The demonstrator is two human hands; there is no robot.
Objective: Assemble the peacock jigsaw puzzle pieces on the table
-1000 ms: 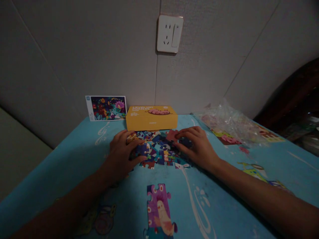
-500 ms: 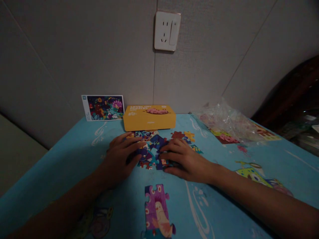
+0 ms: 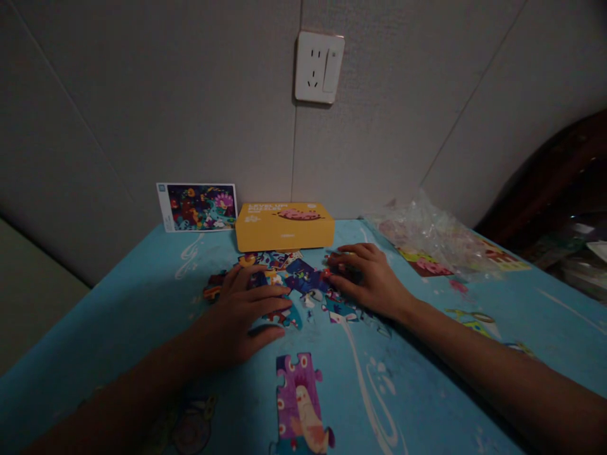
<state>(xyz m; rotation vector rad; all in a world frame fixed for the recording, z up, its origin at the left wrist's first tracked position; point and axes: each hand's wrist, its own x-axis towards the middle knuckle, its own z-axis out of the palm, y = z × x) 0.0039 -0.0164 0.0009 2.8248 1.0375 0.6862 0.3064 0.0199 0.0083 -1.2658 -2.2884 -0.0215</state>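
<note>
A heap of loose jigsaw pieces (image 3: 303,276), mostly dark blue with bits of orange and white, lies in front of the yellow box. My left hand (image 3: 244,313) rests over the heap's left part with its fingers spread, covering some pieces. On the heap's right edge is my right hand (image 3: 367,278), fingers apart and slightly bent, touching pieces partly hidden under them. Between the hands and nearer to me sits a blue piece (image 3: 339,308). A joined strip of purple jigsaw pieces (image 3: 300,398) lies closest to me, apart from both hands.
Against the wall stand a yellow puzzle box (image 3: 284,230) and a picture card (image 3: 199,207). A clear plastic bag (image 3: 427,234) with colourful sheets lies at the back right. The blue patterned tablecloth (image 3: 142,297) covers the table. A socket (image 3: 318,68) is on the wall.
My right hand has moved away from me and to the right, and my left hand slightly nearer to me. The loose pieces are more spread out; the purple strip has stayed put.
</note>
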